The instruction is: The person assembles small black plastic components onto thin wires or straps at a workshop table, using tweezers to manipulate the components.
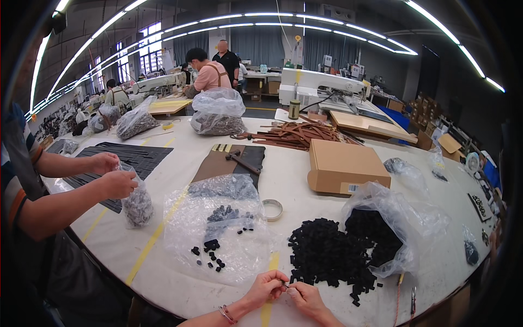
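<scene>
At the near edge of the table my left hand, with a bracelet at its wrist, meets my right hand. Both are closed in a pinch around one small dark piece, whose kind is too small to make out. Just beyond my right hand spreads a heap of small black blocks, spilling from an open clear plastic bag. Ahead of my left hand lies a flat clear plastic bag with several black pieces on it.
A cardboard box, a roll of tape and a hammer on a dark mat lie farther back. Brown strips are piled behind. At left, a co-worker's hands hold a filled clear bag. Tweezers lie at right.
</scene>
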Demonstrator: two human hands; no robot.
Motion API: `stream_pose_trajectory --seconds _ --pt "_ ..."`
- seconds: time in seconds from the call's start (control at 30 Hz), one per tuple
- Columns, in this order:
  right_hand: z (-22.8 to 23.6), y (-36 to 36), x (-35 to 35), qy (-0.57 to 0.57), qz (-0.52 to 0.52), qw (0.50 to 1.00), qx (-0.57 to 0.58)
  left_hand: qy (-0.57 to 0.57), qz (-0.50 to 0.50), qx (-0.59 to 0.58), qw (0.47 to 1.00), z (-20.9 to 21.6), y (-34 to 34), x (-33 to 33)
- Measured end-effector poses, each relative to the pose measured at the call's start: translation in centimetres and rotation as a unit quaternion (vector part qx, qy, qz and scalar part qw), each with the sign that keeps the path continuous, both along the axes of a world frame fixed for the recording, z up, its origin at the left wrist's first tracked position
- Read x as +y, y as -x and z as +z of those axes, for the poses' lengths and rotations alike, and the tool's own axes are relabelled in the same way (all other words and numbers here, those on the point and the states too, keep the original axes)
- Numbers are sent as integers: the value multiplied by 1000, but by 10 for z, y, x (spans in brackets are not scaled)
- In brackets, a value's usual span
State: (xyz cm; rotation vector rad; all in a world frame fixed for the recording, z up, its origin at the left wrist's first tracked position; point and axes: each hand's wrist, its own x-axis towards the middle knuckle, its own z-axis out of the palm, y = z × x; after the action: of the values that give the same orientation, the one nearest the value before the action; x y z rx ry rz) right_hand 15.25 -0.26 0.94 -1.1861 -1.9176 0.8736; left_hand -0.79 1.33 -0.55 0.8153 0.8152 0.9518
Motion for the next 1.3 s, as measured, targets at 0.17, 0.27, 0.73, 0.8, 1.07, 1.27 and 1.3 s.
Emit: stream_pose_trajectory --seconds 0.17,0.27,0.73,0.8,1.07,1.27,1.3 --pt "1 1 1 2 0 1000 5 31 2 -23 999 2 1 2" --pt "-3 -1 -1 1 -5 1000 25 49 -1 -87 995 -1 3 3" --pt "-1 -2 0 11 -38 999 32 98 -31 -138 985 7 7 4" --pt "3 -1 -1 35 -28 998 31 103 -29 -138 985 6 7 4" --pt "4 -9 1 119 34 990 74 148 -131 -247 949 -8 13 8" --pt "8 -14 2 228 73 964 120 155 -181 -261 936 -1 14 5" --pt "7 -14 2 238 76 960 127 145 -179 -234 944 0 13 5"
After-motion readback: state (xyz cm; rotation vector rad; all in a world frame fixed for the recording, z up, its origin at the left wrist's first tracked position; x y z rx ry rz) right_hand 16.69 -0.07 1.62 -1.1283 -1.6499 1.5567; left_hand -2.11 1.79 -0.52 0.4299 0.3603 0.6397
